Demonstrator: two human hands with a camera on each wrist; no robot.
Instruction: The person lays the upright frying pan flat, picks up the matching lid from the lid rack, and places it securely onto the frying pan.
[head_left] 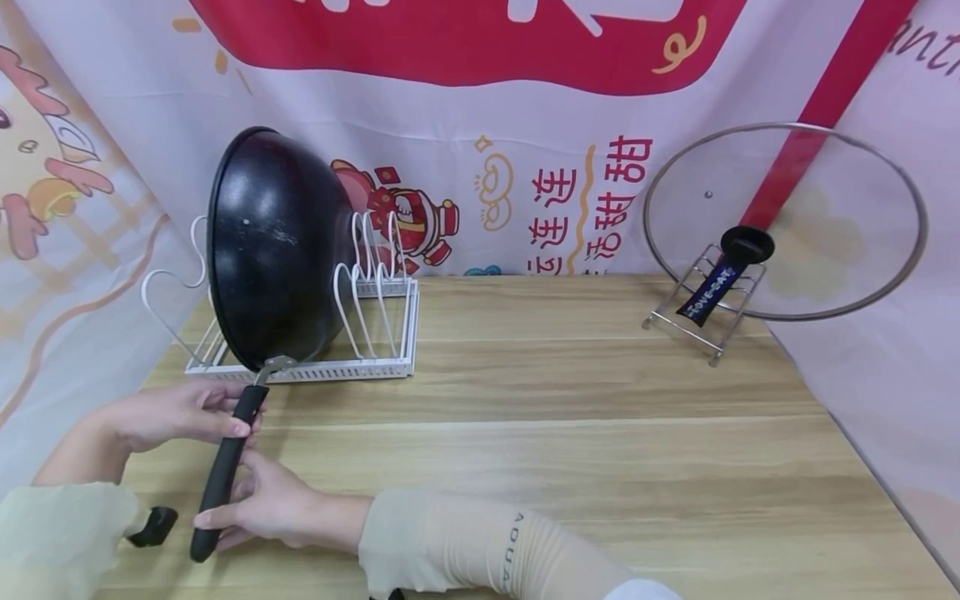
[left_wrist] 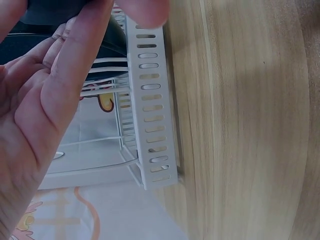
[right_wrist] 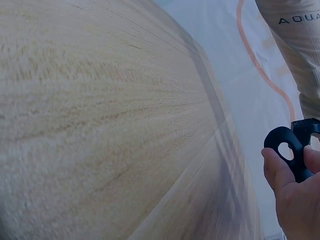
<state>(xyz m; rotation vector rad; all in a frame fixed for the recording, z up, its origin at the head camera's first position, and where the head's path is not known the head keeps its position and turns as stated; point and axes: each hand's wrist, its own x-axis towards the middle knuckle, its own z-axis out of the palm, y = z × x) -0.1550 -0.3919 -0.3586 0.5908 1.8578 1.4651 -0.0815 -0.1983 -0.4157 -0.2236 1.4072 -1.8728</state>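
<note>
A black wok stands on its side in a white wire rack, its long black handle slanting toward me over the table. My left hand holds the handle near the metal joint, thumb on top. Lower down, my right hand grips it close to its end. In the left wrist view, the left hand is under the dark handle beside the rack's slotted rail. The right wrist view shows the right hand at the handle's end, which has a hanging hole.
A glass lid with a black knob leans on a small wire stand at the far right. The wooden table spreads in front of the rack. Printed cloth hangs behind and at the sides.
</note>
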